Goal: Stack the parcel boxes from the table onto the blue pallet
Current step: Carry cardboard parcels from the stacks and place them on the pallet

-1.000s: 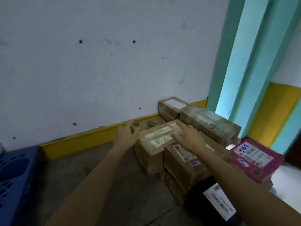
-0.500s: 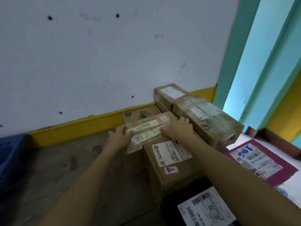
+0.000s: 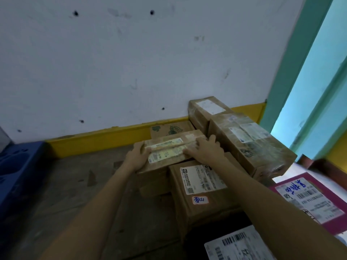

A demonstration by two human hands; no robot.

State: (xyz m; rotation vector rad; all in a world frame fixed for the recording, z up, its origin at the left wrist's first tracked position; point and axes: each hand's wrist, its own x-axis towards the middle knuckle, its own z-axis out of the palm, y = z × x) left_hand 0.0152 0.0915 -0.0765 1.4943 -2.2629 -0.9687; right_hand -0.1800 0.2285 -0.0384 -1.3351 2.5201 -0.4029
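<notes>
Two hands on the taped brown box (image 3: 169, 147) mid-frame: left hand (image 3: 138, 156) curls round its left end, right hand (image 3: 205, 151) lies flat on top, blue pallet (image 3: 16, 166) far left.

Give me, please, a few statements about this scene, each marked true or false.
1. The left hand and the right hand both touch the taped box. True.
2. The blue pallet lies to the right of the boxes. False: it is at the left edge of the view.
3. The magenta parcel has blue handwriting on its label. True.
4. The taped box already sits on the blue pallet. False: it is among the other boxes near the wall.
</notes>
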